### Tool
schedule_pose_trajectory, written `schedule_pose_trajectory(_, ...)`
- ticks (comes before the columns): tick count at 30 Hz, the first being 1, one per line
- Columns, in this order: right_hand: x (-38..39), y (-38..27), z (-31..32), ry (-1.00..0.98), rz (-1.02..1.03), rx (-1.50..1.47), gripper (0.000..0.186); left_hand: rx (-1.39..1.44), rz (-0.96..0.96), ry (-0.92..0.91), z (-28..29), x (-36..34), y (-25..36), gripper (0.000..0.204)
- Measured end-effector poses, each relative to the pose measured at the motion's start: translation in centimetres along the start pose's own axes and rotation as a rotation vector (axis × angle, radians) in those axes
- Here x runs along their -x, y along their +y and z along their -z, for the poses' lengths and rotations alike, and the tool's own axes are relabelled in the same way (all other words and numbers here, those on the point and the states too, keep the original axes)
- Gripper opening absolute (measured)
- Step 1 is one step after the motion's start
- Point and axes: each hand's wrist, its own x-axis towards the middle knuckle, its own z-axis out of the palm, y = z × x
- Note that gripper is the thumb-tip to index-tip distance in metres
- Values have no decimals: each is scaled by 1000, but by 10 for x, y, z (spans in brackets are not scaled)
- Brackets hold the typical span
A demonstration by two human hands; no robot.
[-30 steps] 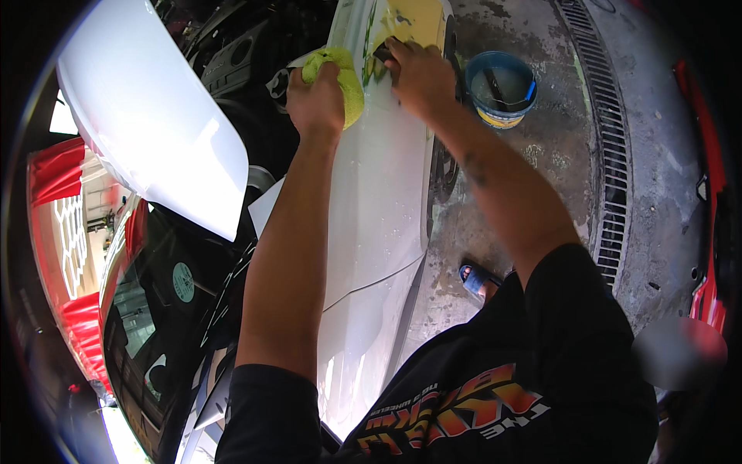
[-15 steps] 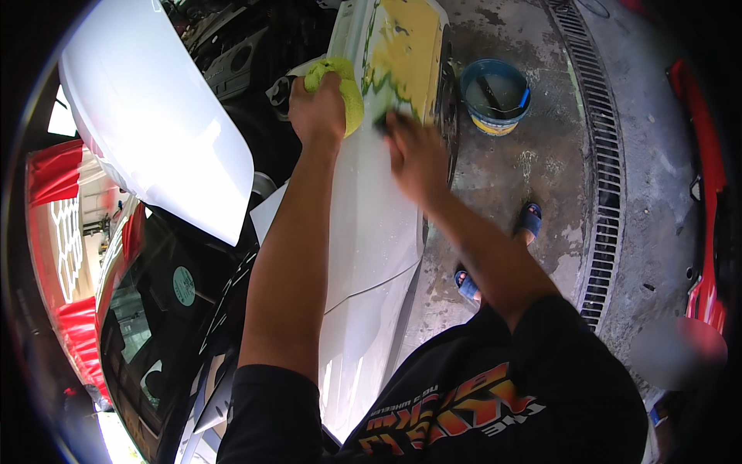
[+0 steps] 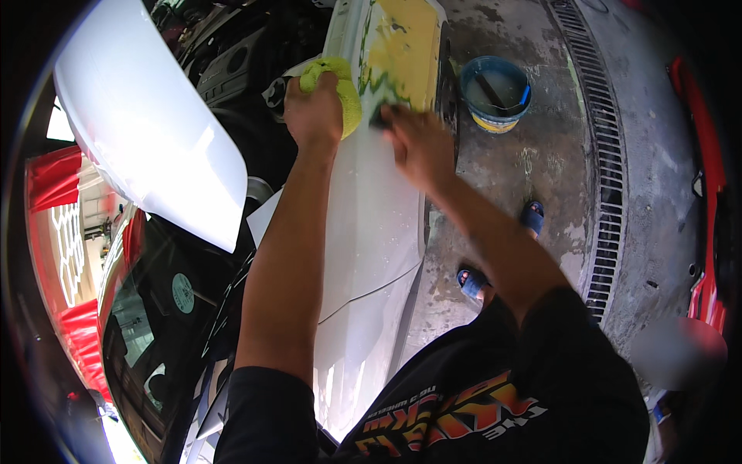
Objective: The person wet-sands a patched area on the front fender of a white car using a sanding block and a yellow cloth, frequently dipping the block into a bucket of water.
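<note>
A white car fender (image 3: 367, 216) runs up the middle, wet with scattered drops. Toward its far end lies a sanded-looking yellow patch (image 3: 406, 58) with dark green edges. My left hand (image 3: 313, 116) is closed on a yellow-green cloth (image 3: 350, 110), resting at the fender's inner edge beside the engine bay. My right hand (image 3: 423, 151), slightly blurred, pinches a small dark pad (image 3: 378, 118) against the panel just below the patch. Fingers partly cover the pad, so its exact kind is unclear.
A raised white hood (image 3: 154, 131) stands at the left, next to the open engine bay (image 3: 247, 62). On the wet floor to the right is a blue bucket (image 3: 495, 89) of cloudy water with a dark stick-like thing in it. A drain grate (image 3: 608, 178) runs beyond it.
My right hand has shifted slightly up and left over the panel with the dark pad. The left hand keeps the cloth at nearly the same place.
</note>
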Motion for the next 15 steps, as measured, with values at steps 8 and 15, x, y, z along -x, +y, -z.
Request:
schedule_pose_trajectory(8, 22, -35, 2, -7, -128, 20, 41, -6, -22, 2, -5, -9, -7, 47)
schedule_pose_trajectory(15, -89, 19, 6, -56, -354, 0, 37, 99, 17, -61, -6, 3, -7, 45)
